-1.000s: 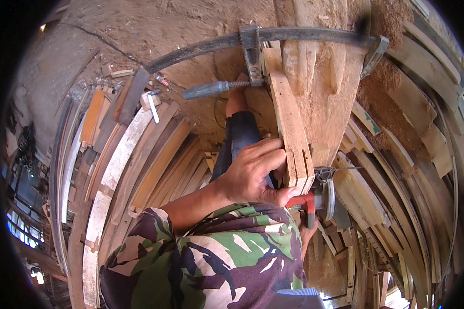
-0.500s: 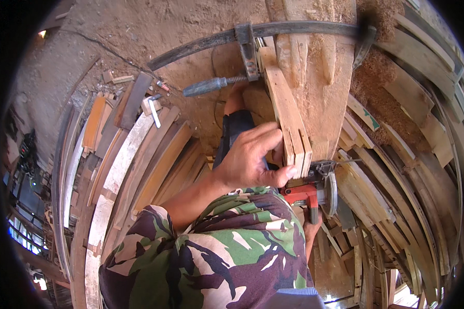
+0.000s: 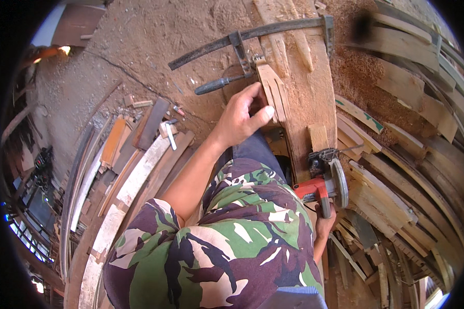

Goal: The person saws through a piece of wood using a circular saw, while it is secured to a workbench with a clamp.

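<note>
A pale piece of wood (image 3: pixel 276 98) with long slits along it lies at the left edge of a thick wooden beam (image 3: pixel 305 92). A steel bar clamp (image 3: pixel 237 46) with a blue-grey handle stands at its far end. My left hand (image 3: pixel 237 118) is curled at the left side of the slit wood, the thumb near its close end and some fingertips hidden. Low on the right, my right hand (image 3: pixel 325 221) grips the rear handle of a red circular saw (image 3: pixel 314 189). The saw rests near the beam's close end, apart from the slit wood, its round guard facing right.
Beside the saw, a small wooden block (image 3: pixel 318 136) sits on the beam. Stacked boards (image 3: pixel 397 185) crowd the right side; more planks (image 3: pixel 113 216) lie to the left. Sawdust (image 3: pixel 355 98) covers the ground, and a dark cord (image 3: pixel 134 77) crosses it at upper left.
My left hand has shifted from the close end of the slit wood to its left side, farther off. The saw now sits apart from that wood, to the right. The whole view has shifted.
</note>
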Demonstrator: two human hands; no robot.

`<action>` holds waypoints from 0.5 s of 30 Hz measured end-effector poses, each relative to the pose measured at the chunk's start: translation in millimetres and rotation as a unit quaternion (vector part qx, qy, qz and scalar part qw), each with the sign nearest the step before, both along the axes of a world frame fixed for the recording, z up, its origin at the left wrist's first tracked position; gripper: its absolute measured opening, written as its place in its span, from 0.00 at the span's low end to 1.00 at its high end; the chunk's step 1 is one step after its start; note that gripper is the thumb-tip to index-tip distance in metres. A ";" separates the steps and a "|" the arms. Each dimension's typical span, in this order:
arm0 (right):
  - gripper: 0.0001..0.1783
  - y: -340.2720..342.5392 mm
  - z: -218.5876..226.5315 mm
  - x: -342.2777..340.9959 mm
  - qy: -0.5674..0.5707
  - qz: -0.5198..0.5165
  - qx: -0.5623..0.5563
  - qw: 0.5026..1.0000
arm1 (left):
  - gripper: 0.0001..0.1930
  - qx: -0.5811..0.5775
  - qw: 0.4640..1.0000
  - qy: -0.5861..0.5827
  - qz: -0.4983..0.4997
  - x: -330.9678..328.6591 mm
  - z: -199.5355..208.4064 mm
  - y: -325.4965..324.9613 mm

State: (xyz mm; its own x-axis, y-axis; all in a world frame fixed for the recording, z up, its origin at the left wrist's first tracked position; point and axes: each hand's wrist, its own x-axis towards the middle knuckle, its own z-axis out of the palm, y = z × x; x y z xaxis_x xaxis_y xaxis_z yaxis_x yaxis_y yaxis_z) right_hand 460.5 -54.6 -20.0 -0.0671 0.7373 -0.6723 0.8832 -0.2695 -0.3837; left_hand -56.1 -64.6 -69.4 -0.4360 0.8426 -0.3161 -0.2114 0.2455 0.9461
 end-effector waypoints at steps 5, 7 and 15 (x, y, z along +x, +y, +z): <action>0.14 -5.4 -10.4 15.6 0.042 -0.008 0.012 0.999 | 0.24 0.006 1.000 0.007 0.029 13.0 5.5 -2.1; 0.14 -3.9 -7.3 9.1 0.066 0.003 0.025 0.998 | 0.23 0.016 0.998 0.052 0.038 12.8 -8.6 -5.1; 0.15 -7.5 -19.2 11.1 0.137 0.009 0.076 0.988 | 0.21 0.004 0.995 0.065 0.082 10.0 -12.7 7.7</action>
State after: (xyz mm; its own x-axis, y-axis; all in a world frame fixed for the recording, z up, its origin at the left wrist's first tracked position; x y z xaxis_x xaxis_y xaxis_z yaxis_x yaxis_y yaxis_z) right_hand 471.5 -62.1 -39.3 -0.2457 0.8255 -0.5081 0.7446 -0.1749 -0.6442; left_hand -46.1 -57.0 -82.1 -0.6037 0.7597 -0.2417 -0.1241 0.2100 0.9698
